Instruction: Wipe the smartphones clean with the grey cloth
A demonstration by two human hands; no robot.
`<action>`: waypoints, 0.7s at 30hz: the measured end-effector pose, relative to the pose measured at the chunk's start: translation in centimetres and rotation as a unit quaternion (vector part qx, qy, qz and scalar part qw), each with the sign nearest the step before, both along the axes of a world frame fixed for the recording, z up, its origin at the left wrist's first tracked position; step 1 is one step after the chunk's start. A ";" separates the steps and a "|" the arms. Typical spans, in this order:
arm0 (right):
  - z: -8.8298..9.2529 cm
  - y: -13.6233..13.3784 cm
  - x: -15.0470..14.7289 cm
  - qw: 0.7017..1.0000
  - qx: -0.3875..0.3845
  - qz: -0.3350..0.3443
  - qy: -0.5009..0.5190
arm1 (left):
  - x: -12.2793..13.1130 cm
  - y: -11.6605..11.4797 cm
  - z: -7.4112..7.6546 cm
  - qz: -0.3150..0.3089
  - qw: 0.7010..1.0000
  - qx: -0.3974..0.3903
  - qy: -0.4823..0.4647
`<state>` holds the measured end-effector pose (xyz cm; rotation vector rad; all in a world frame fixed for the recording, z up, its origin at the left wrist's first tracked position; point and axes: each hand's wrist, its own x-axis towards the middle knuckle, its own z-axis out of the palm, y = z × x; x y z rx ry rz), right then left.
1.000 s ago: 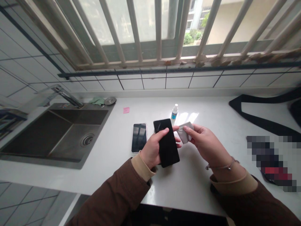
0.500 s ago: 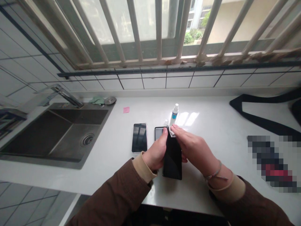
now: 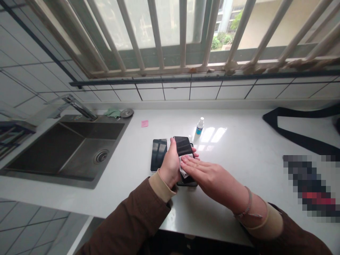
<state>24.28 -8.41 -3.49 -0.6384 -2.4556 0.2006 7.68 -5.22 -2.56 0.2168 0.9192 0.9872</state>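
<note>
My left hand is closed around a black smartphone, thumb along its left edge and fingertips showing past its right side. Folded white tissue or cloth lies against the phone's screen, pressed there under the fingers of my right hand. Beneath the held phone, a black-edged flat object shows in part on the counter; whether it is a case or another phone I cannot tell. Just left of my left hand, a second smartphone rests screen up. A small white bottle with a blue label stands behind the phones.
The white countertop has a steel sink with a faucet on the left. Near the sink lie a green cloth, a metal drain cover and a pink sticky note. A black strap lies at right.
The held phone has turned and tilted, its screen now facing me more. My right hand and the white tissue or cloth have moved from its top edge down across the screen.
</note>
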 end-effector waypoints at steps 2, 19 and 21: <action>0.3 -0.4 -0.3 1.000 0.009 0.018 0.002 | -0.6 0.3 0.1 0.015 1.000 -0.001 0.002; 0.1 -0.6 -0.4 0.997 0.048 -0.056 -0.023 | -0.6 0.2 0.2 0.001 0.998 0.033 -0.061; -0.1 -0.4 -0.2 0.995 0.045 -0.082 -0.022 | 0.0 -0.1 0.3 -0.015 0.996 0.041 -0.074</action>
